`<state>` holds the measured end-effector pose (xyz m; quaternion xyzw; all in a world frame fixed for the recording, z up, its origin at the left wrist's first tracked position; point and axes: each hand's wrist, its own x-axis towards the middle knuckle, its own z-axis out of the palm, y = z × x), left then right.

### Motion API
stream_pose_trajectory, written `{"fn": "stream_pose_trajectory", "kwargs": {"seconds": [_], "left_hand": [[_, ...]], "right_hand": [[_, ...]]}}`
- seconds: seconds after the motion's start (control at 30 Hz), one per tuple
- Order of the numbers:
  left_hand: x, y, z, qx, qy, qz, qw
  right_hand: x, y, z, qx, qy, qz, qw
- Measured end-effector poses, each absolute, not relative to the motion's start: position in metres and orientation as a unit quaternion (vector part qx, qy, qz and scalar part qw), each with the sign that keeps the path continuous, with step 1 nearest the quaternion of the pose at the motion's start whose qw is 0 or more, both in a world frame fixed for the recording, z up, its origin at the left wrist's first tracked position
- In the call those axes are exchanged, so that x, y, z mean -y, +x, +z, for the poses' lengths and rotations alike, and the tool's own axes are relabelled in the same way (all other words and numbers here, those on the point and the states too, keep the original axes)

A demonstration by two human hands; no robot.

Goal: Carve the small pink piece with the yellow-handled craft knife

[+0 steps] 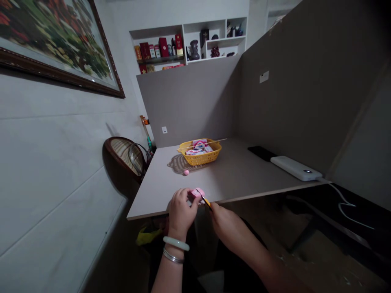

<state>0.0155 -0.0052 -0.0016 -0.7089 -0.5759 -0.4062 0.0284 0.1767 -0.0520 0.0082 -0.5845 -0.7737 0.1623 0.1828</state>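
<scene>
Head view shows a person's two bare hands at the near edge of a pale grey, flat worktop (241,175). The left hand (181,209), with a pale, smooth bangle (176,243) and silver metal bangles (173,256) at the wrist, grips a small, soft-looking pink lump (198,193) between thumb and fingers. That lump sits at the worktop's front edge; whether it rests on the surface or is held just above it cannot be told. The right hand (219,215) is closed around a slender tool with a yellow-orange handle and a dark, narrow front end (207,202), which slants up to the left and meets the pink lump.

Beyond the hands, a small round pink ball (186,172) lies on the worktop, near a yellow perforated plastic basket (201,159). The basket contains pink-and-white printed packets (200,143), and a long, thin, pale stick (221,140) lies across its top, reaching past the rim on the right. Towards the right side of the worktop, a flat black rectangular object (261,153) lies just beside a white, rounded, block-shaped device (293,167), from whose near end a white cable (339,193) runs down off the edge.
</scene>
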Motion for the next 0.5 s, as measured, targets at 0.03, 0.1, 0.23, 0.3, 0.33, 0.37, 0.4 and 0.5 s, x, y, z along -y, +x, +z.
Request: {"fn": "stream_pose_trajectory", "kwargs": {"seconds": [0.03,0.1,0.23,0.3,0.33,0.37,0.4,0.5], "left_hand": [[0.005,0.015,-0.002,0.577,-0.708,-0.406,0.032],[0.005,0.016,-0.002,0.575,-0.71,-0.405,0.033],[0.005,0.016,-0.002,0.576,-0.712,-0.4,0.03],[0.006,0.016,-0.001,0.583,-0.705,-0.402,0.035],[0.006,0.017,-0.001,0.585,-0.702,-0.403,0.038],[0.006,0.017,-0.001,0.587,-0.7,-0.404,0.04],[0.006,0.017,-0.001,0.587,-0.7,-0.405,0.039],[0.007,0.016,-0.001,0.581,-0.706,-0.404,0.032]], "right_hand": [[0.054,0.178,0.006,0.772,-0.584,0.167,0.186],[0.058,0.181,0.001,0.769,-0.586,0.17,0.192],[0.056,0.18,0.004,0.769,-0.588,0.163,0.19],[0.051,0.176,0.007,0.769,-0.589,0.164,0.184],[0.049,0.175,0.008,0.769,-0.588,0.166,0.185],[0.048,0.175,0.007,0.769,-0.586,0.169,0.19],[0.049,0.175,0.006,0.77,-0.581,0.173,0.199],[0.057,0.18,0.0,0.764,-0.578,0.19,0.213]]}}
